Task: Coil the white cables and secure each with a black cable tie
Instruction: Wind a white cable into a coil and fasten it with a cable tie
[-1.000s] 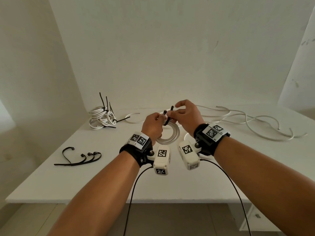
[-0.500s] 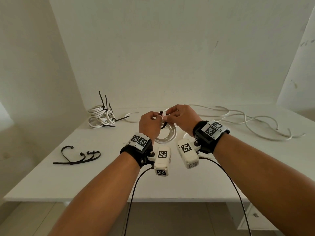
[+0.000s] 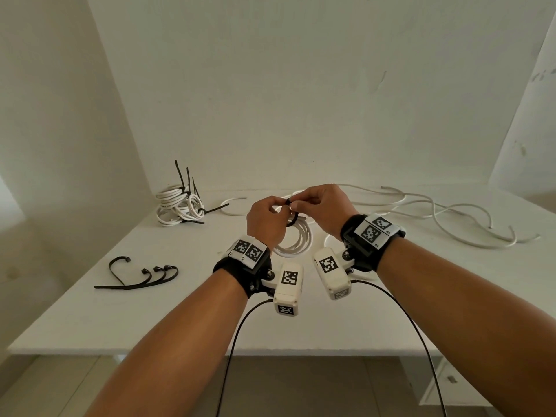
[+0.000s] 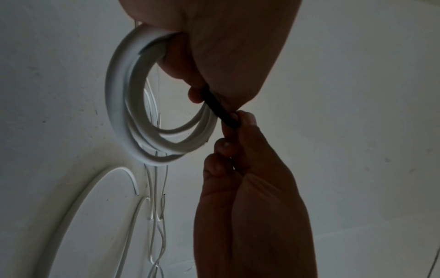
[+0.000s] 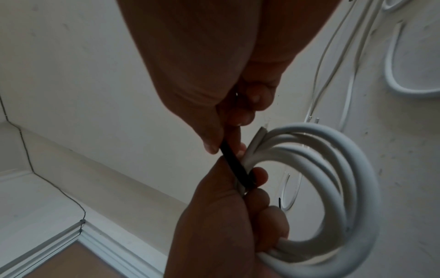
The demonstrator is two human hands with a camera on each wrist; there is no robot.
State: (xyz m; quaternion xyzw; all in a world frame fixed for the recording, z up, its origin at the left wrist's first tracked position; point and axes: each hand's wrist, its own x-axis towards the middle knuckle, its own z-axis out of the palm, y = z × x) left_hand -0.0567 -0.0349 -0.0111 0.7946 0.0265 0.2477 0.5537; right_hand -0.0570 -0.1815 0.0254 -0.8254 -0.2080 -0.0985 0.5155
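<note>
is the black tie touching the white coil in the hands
Touching. The right wrist view shows the black cable tie lying against the white coil where the left hand grips it.

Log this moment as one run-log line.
step: tying | left hand: holds coiled white cable, pinches black plastic cable tie | right hand: pinches tie | coil: above white table

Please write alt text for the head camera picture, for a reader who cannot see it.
Two hands, left hand and right hand, hold a coiled white cable above a white table and pinch a black cable tie on it. Tied coils and spare ties lie left; loose cables lie right.
</note>
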